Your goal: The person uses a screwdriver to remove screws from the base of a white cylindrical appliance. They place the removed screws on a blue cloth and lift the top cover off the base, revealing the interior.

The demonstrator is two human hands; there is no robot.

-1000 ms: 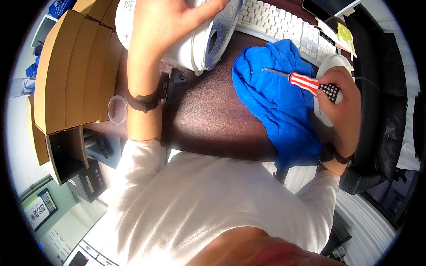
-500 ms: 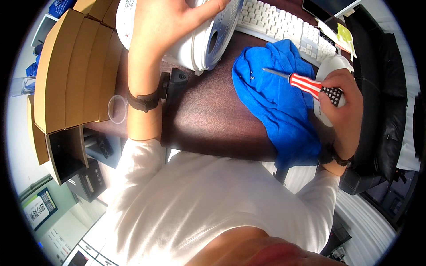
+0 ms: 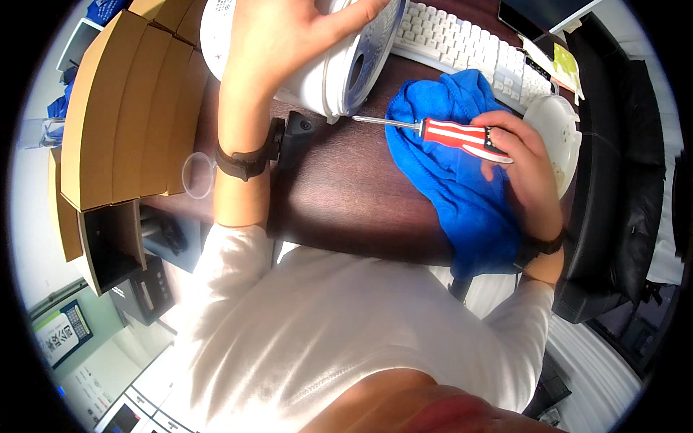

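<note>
Left hand steadies white appliance; right hand holds screwdriver at its base.

Far left: stack of flat brown cardboard boxes point(image 3: 123, 108), matte, square-edged. Beside them a clear plastic ring point(image 3: 196, 175) lies on the dark wood-grain worktop point(image 3: 339, 195). Left hand point(image 3: 289, 36) is spread wide over a smooth, rounded white appliance point(image 3: 339, 72) tipped on its side. Screwdriver point(image 3: 440, 133), red-and-white striped handle, metal shaft, tip touching the appliance's lower rim, is gripped in the closed right hand point(image 3: 523, 162) above a crumpled blue microfibre cloth point(image 3: 455, 187). Behind: white keyboard point(image 3: 469, 50); right: shallow white lid point(image 3: 559, 137), contents not discernible.
</note>
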